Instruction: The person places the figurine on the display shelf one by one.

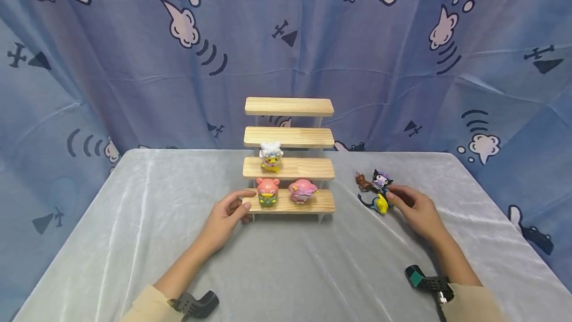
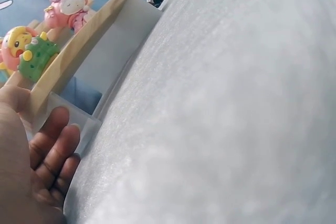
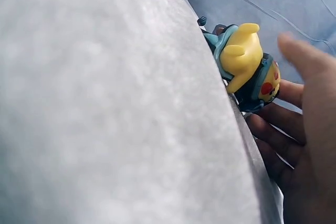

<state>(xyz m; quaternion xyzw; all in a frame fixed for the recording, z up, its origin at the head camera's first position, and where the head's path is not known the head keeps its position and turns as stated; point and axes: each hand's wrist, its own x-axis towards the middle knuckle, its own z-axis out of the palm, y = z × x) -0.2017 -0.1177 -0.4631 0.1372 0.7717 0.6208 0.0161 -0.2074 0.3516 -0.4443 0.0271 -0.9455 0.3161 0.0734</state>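
Note:
A stepped wooden display stand (image 1: 290, 168) with clear supports is at the middle of the table. My left hand (image 1: 230, 212) grips the left end of its lowest step, fingers curled beside the clear support (image 2: 73, 114). On that step stand a pink-hooded figurine in green (image 1: 267, 193) and a pink figurine (image 1: 303, 191). One step up is a white-hatted yellow figurine (image 1: 270, 157). My right hand (image 1: 415, 210) is at a yellow and dark-blue figurine (image 3: 244, 61) lying on its side; its fingers are by the head and its thumb stands apart from it.
Behind the lying figurine are a black and purple figurine (image 1: 382, 180) and a small brown figurine (image 1: 363, 182), close together. A pale grey cloth covers the table (image 1: 156, 212). A blue printed curtain (image 1: 286, 53) hangs behind the stand.

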